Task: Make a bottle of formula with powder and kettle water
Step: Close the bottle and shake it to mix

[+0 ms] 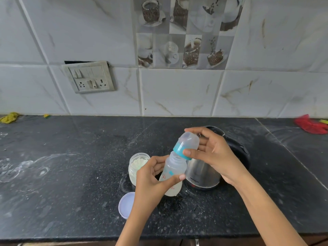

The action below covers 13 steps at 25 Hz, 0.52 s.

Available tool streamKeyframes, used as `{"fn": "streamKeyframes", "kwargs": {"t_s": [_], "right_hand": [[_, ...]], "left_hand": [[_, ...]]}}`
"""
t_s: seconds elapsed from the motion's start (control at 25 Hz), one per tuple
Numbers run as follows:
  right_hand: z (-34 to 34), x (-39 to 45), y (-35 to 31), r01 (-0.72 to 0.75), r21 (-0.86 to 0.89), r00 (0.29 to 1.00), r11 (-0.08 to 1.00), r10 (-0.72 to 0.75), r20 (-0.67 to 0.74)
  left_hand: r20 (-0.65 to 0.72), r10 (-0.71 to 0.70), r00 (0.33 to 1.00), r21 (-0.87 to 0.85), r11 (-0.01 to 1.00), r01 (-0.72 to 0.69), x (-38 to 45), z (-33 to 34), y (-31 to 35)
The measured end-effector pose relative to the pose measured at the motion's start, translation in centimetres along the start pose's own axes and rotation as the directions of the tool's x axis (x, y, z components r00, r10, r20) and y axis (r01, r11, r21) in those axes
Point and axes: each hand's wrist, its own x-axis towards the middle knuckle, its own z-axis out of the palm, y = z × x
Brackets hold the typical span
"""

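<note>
Head view: bottle in hand, cap half off or half on

Bottle [173,172] is held tilted above the counter [71,174], just in front of the kettle [204,174]. Left hand [150,180] is wrapped around its body, thumb across the front. Right hand [211,153] grips the cap [186,146], fingers closed on the teal ring and clear dome. Cap sits skewed over the neck with the threads showing below it, so it is not screwed down. Can't tell whether it is coming off or going on.

Contents:
- Bottle: pale cloudy layer at the bottom, rest looks empty. Could be a little liquid, could be just the plastic; not clear enough to call.
- Jar [137,167]: open, just left of the bottle, holds white powder up near the rim.
- Lid [126,204]: lies on the counter in front of the jar, partly behind the left wrist.
- Kettle: steel, upright, top mostly hidden by the right hand; water level not visible.

Progress, as a judgement: early or mid. Jar is already open and kettle is within reach. No scoop in sight. If the bottle is effectively empty, powder, water, capping and shaking are all left. If that layer is mix, it is far short of a full feed.

Powder dust and white smears on the counter to the left.
</note>
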Motion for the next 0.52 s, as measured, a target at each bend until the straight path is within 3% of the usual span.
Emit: {"fn": "streamKeyframes", "kwargs": {"t_s": [0.2,0.28,0.4,0.44,0.52], "right_hand": [[1.0,-0.6,-0.6,0.052,-0.180,0.998,0.982,-0.043,0.052],[2.1,-0.6,-0.6,0.037,-0.385,0.996,0.922,-0.064,-0.058],[3.9,-0.6,-0.1,-0.152,-0.647,0.974,0.748,0.000,-0.228],[3.9,-0.6,0.2,-0.160,-0.590,0.982,0.792,0.066,-0.177],[2.7,-0.9,0.1,-0.163,-0.208,0.984,0.964,0.176,0.043]], "left_hand": [[-0.055,0.088,0.995,0.070,0.994,-0.084,-0.5,0.2,0.3],[-0.076,0.121,0.990,0.101,0.988,-0.113,-0.7,0.6,0.3],[-0.100,0.140,0.985,0.107,0.986,-0.129,-0.9,1.1,0.3],[-0.107,0.133,0.985,0.087,0.988,-0.124,-1.0,1.1,0.3],[-0.123,0.119,0.985,0.041,0.993,-0.115,-1.0,0.9,0.2]]}}
